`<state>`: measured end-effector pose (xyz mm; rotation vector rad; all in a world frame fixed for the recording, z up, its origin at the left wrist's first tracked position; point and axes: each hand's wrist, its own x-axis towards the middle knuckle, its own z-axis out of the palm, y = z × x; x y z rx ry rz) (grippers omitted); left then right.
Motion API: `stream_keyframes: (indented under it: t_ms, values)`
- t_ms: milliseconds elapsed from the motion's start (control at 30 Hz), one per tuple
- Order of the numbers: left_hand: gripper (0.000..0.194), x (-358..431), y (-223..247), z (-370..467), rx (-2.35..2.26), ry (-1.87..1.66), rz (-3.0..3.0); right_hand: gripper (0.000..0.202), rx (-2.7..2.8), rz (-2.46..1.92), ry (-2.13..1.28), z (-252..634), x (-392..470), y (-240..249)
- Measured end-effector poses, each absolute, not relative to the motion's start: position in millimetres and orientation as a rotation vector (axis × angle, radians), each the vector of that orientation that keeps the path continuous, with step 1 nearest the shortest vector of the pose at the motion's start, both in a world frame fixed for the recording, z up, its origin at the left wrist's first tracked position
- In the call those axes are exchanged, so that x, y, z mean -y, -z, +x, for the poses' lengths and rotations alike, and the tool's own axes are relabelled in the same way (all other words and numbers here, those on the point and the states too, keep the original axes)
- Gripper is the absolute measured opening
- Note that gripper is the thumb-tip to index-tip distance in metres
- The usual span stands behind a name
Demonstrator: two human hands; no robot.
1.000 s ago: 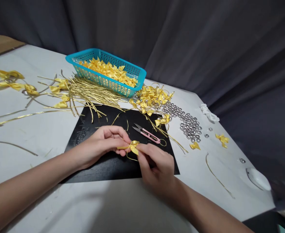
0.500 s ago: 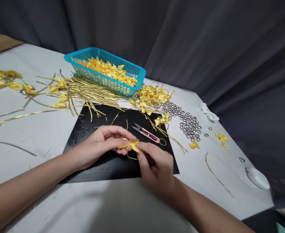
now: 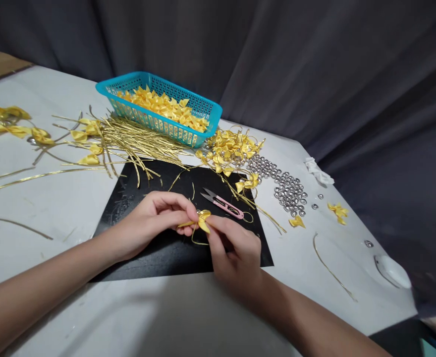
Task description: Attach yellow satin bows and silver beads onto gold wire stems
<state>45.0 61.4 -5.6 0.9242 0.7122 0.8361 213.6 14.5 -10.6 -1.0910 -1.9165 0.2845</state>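
Between my two hands is a yellow ribbon bow (image 3: 203, 221), held above the black mat (image 3: 147, 265). My left hand (image 3: 166, 214) pinches its left side, with thumb and forefinger closed. From the right, my right hand (image 3: 236, 245) grips its other edge between thumb and fingertips. A thin gold cord (image 3: 199, 243) hangs in a loop below the bow. Part of the bow is hidden by my fingers. Just beyond my right hand, pink thread snips (image 3: 225, 204) lie on the mat.
A blue basket (image 3: 158, 124) of yellow bows stands at the back. Before it lie gold cords (image 3: 139, 141); right of it, a pile of corded bows (image 3: 235, 148) and many silver beads (image 3: 290, 193). A white computer mouse (image 3: 392, 271) sits near the right edge.
Both hands have shifted very slightly left with the bow. The bow has turned a little between my fingers, and its loops show more openly now.
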Motion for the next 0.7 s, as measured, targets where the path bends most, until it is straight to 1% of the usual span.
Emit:
stream_keyframes:
  t_ms: [267,433,500,567,700]
  values:
    - [0.009,-62.8,2.7,46.1,-0.675,-0.839,0.89,0.019,1.898,-1.08,-0.251,216.7,-19.0,4.3]
    - [0.009,-62.6,3.6,45.4,-0.668,-0.853,0.905,0.031,2.058,-1.123,-0.213,222.0,-16.0,0.6]
    - [0.009,-62.6,4.9,45.2,-0.658,-0.858,0.907,0.032,2.103,-1.115,-0.184,223.3,-15.7,0.4]
    - [0.008,-62.6,6.0,45.1,-0.661,-0.86,0.908,0.03,2.098,-1.115,-0.143,223.1,-16.1,0.7]
    - [0.009,-63.2,6.3,45.4,-0.67,-0.875,0.903,0.018,2.022,-1.147,-0.102,220.1,-16.6,2.0]
